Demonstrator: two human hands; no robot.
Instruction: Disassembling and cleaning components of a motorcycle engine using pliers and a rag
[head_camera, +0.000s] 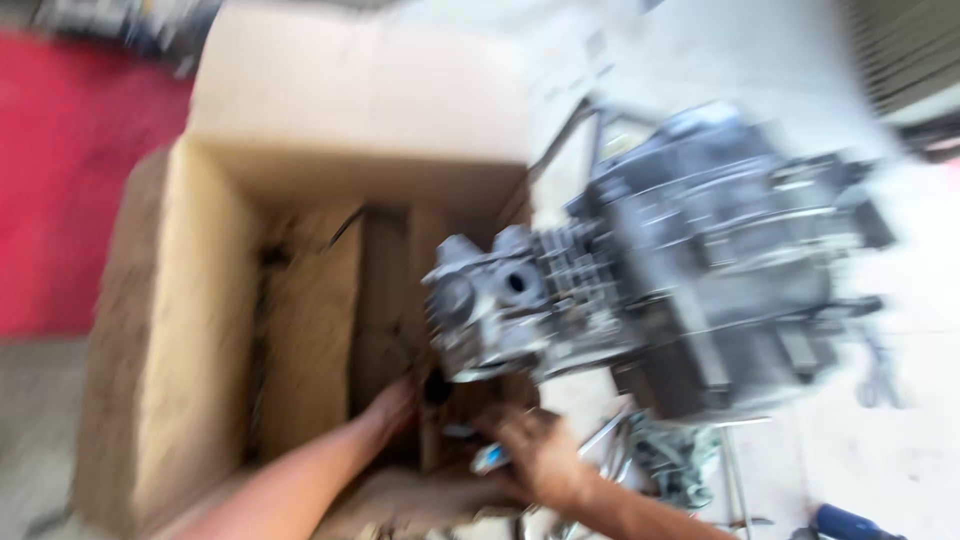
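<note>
A: What's lying there?

B: A big open cardboard box (190, 300), and a grey engine (650, 290) is overhanging its right edge.

A: And the hands?

B: The left hand (392, 408) is reaching inside the box; grip blurred, can't tell. The right hand (535, 455) is pinching something small and bluish.

A: Risk?

B: The engine tipping onto the wrists.

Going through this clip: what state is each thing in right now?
Cardboard box: open, flaps up.
Engine: lying beside the box, head end over its edge.
Left hand: reaching into the box, grip unclear.
Right hand: below the engine; blur hides whether it holds anything.
</note>
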